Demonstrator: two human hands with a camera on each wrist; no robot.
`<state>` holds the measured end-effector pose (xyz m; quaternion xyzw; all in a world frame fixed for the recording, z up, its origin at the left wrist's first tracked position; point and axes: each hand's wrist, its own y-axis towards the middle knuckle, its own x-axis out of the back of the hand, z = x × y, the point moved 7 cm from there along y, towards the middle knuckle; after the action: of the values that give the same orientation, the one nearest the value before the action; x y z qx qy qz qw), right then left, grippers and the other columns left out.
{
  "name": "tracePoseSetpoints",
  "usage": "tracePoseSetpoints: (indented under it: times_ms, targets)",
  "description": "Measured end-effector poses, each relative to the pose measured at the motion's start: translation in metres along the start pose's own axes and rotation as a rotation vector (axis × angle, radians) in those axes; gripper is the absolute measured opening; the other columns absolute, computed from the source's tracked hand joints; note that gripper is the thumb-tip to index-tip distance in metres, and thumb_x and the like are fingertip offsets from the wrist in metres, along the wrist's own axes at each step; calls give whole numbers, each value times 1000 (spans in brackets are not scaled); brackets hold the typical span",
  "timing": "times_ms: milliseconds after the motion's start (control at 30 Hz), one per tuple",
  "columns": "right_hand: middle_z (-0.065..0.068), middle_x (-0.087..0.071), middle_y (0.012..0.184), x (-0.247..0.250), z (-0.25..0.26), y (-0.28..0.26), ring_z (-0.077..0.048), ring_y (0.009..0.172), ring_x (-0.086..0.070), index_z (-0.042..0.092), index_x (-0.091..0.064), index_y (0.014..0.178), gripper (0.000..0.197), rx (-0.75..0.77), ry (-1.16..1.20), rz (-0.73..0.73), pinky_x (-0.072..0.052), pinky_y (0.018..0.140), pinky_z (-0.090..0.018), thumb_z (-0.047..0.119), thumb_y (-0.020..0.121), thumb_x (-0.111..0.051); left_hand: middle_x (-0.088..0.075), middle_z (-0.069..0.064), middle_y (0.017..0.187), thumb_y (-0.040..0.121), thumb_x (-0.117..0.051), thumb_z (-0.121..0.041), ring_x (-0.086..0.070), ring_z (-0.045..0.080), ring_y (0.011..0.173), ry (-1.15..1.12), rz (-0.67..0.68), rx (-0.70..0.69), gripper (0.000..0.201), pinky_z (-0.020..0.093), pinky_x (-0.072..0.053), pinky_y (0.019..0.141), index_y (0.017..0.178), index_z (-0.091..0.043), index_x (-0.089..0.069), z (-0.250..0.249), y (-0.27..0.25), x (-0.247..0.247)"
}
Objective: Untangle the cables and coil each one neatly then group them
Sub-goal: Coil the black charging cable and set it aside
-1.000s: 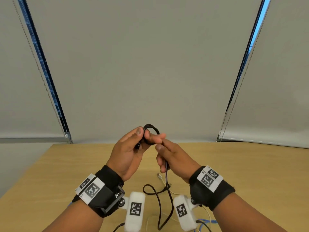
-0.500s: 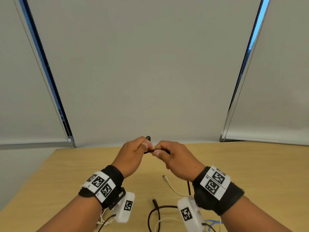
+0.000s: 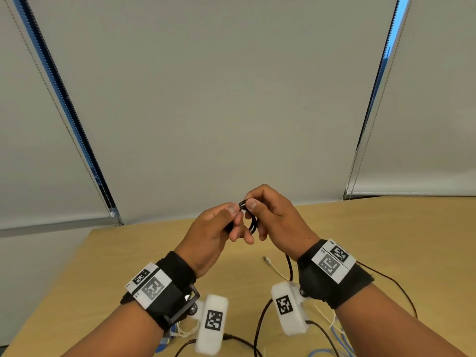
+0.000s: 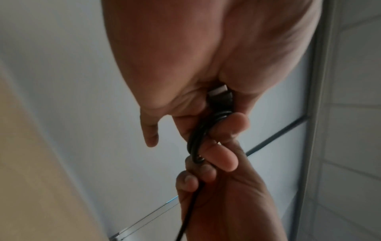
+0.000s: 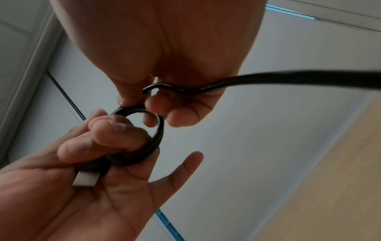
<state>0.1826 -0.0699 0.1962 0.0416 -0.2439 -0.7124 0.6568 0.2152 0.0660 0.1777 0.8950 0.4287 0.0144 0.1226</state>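
- Both hands raised above the wooden table (image 3: 386, 240), close together, fingers touching across a small coil of black cable (image 3: 251, 220).
- Left hand (image 3: 213, 233): thumb and curled fingers pinch the near side of the coil; the cable's USB plug (image 5: 86, 178) lies in its palm, metal end pointing toward the wrist.
- Right hand (image 3: 273, 217): thumb and forefinger pinch the top of the coil — the other fingers curl beside the loop.
- Right wrist view: coil reads as about 2–3 tight turns forming an open ring; the free run of black cable leaves under the right palm.
- Head view: that free run drops behind the right wrist and trails in loose curves on the table.
- White cable (image 3: 273, 266) lies on the table below the hands, connector end free.
- Blue cable (image 3: 337, 336) lies at the near edge, partly hidden by the right forearm; tangled with thin white strands there.
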Motion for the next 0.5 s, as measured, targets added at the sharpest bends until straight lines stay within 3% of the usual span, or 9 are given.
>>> tracePoseSetpoints:
  times_ms: [100,200,300,400,500]
  targets:
    - [1,-66,79,15,-15,7,-16,57,-55,17,-65,98,16,-81,5,28,-49,53,-33,27,103,-53,-51,6,61,103,-46,-35,-69,35,80,-120,-47,-1,36,45,-49,92,75,-17,-57,0,6,-1]
    - [3,-64,73,15,-38,5,-16,55,-53,14,-66,105,21,-159,-3,134,-47,54,-32,29,104,-50,-62,10,68,106,-44,-33,-72,40,99,-311,-121,-34,35,48,-49,102,79,-14,-56,-3,13,-4]
    - [1,-63,69,2,-62,-6,-16,54,-54,22,-66,110,19,-259,6,232,-48,58,-32,26,104,-48,-75,19,90,103,-44,-35,-66,39,118,-413,-215,-102,30,46,-44,106,85,-13,-55,-9,26,-3]
    - [-3,-64,72,-13,-73,-13,-21,61,-61,18,-60,118,18,-296,40,319,-53,68,-38,16,104,-49,-70,27,120,104,-42,-34,-64,31,125,-357,-284,-166,29,44,-40,110,89,-14,-56,-10,40,0]
    - [-9,-66,80,-24,-76,-23,-25,70,-66,14,-53,125,23,-317,76,411,-56,81,-44,10,102,-49,-75,9,119,109,-39,-26,-65,19,123,-39,-355,-193,26,41,-39,112,95,-12,-55,-7,50,4]
